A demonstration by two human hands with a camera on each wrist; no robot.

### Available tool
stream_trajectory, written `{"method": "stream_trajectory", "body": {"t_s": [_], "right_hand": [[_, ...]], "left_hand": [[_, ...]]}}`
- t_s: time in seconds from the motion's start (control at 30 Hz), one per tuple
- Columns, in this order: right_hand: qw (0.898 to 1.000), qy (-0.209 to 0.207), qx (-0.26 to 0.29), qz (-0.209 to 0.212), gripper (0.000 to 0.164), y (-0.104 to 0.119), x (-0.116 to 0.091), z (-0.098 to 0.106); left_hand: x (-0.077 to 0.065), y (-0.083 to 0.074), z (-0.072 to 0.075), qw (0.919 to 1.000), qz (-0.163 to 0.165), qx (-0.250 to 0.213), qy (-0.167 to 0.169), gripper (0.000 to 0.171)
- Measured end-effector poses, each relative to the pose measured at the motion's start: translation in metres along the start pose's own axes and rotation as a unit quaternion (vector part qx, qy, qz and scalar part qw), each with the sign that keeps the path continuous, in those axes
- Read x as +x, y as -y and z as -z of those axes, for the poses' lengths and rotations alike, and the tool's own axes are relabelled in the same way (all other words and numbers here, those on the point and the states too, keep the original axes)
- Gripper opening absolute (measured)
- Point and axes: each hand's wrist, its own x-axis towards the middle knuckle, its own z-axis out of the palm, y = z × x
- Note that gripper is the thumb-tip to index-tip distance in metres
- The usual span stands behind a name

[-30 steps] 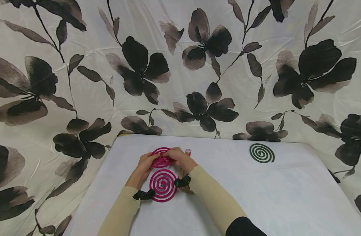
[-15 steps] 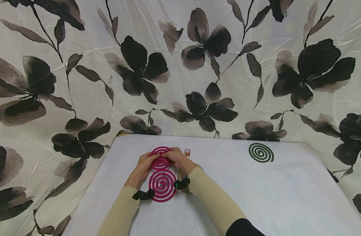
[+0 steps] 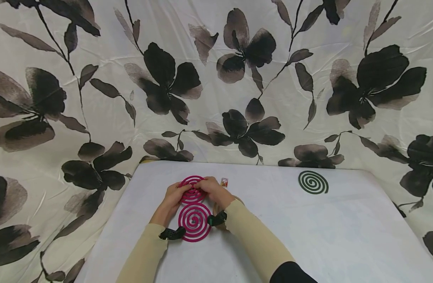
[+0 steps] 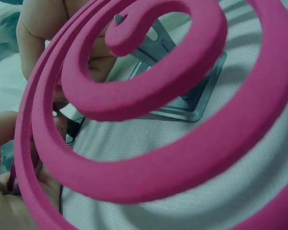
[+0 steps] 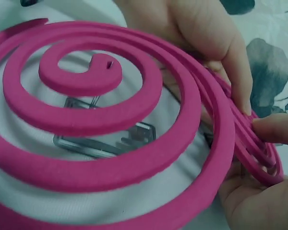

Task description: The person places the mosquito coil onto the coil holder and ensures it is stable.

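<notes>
Both hands hold a pink mosquito coil (image 3: 192,201) at the table's left side. My left hand (image 3: 172,198) grips its left edge, thumb over the top. Across from it, my right hand (image 3: 216,190) pinches the right side, and the thumbs come close near the middle. In the right wrist view the held coil (image 5: 273,173) appears edge-on between the fingers. Nearer the body, a second pink coil (image 3: 195,240) is raised on a small metal stand (image 4: 197,108), whose tip passes through the coil's centre. Fingers cover part of the held coil.
A dark green coil (image 3: 313,183) lies at the back right of the white table (image 3: 308,236). Beyond the right hand sits a small colourful packet (image 3: 224,182). A tan object (image 3: 240,200) is mostly hidden beneath the right forearm. Floral cloth (image 3: 248,90) hangs behind.
The view shifts very slightly. Both hands stay on the same coil in nearly the same place, and the packet shows a little more beside the right hand.
</notes>
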Motion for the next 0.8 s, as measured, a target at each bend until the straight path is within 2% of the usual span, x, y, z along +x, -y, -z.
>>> {"method": "stream_trajectory", "body": {"t_s": [0.17,0.37,0.8], "right_hand": [[1.0,-0.005,-0.015,0.001,0.03,0.0,-0.0005,0.0011],[0.998,-0.014,-0.047,0.025,0.034,-0.0011,-0.0015,0.0012],[0.999,-0.038,0.01,-0.001,0.033,-0.004,-0.0031,-0.0041]], "left_hand": [[0.0008,-0.0003,0.0,1.0,0.0,0.003,0.001,0.05],[0.0001,0.0001,0.0009,1.0,-0.005,0.007,0.001,0.049],[-0.0015,-0.0006,-0.001,0.9999,-0.009,0.004,0.005,0.045]]}}
